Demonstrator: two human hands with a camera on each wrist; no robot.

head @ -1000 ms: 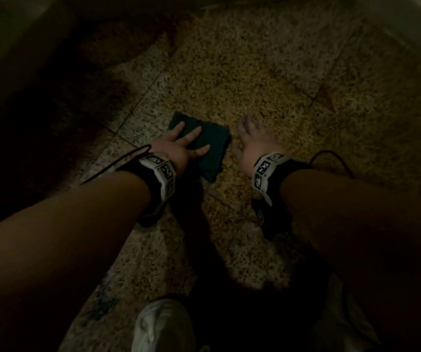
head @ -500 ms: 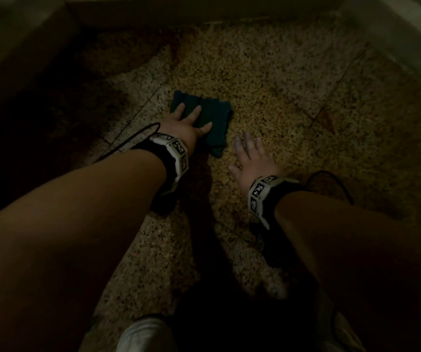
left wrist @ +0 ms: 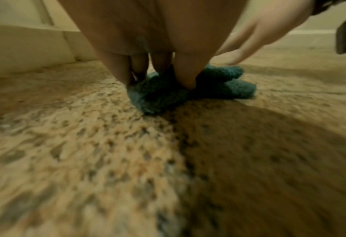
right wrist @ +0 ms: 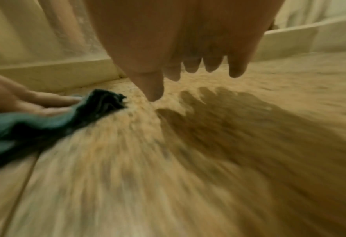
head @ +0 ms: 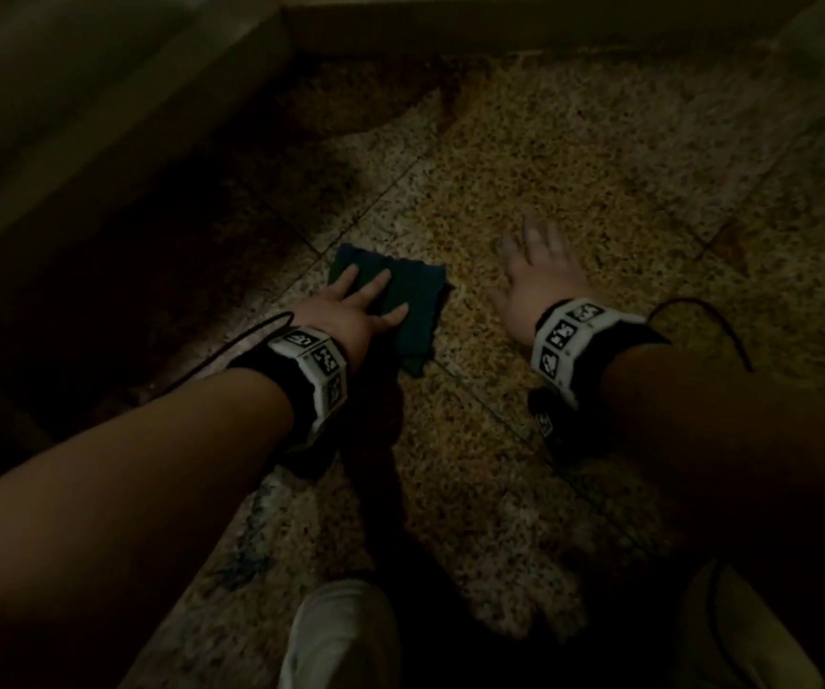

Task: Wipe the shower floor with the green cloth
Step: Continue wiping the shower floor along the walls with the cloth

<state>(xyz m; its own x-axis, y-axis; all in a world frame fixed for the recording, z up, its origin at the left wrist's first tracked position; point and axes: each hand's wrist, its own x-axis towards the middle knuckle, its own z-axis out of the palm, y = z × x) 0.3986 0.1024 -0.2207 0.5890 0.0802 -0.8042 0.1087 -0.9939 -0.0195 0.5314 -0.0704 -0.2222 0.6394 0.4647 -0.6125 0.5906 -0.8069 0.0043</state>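
Observation:
A dark green cloth (head: pixel 418 300) lies bunched on the speckled shower floor (head: pixel 574 156). My left hand (head: pixel 368 295) presses flat on the cloth's left part, fingers straight and spread. In the left wrist view those fingers (left wrist: pixel 185 77) push down into the fluffy cloth (left wrist: pixel 228 89). My right hand (head: pixel 525 271) is open to the right of the cloth, fingers spread and blurred, holding nothing. In the right wrist view the right hand (right wrist: pixel 188 69) hovers just over the floor, thumb tip lowest. The cloth (right wrist: pixel 46 125) lies at the left under the left hand (right wrist: pixel 38 99).
A low pale curb (head: pixel 450 27) runs along the back of the floor and a wall base (head: pixel 102 106) along the left. The floor's left part (head: pixel 117 290) lies in deep shadow. A white shoe (head: pixel 341 634) stands at the bottom, near my arms.
The left hand pushed the cloth away over the floor, then drew it back toward me. The right hand pulled back, then moved forward and to the right, farther from the cloth.

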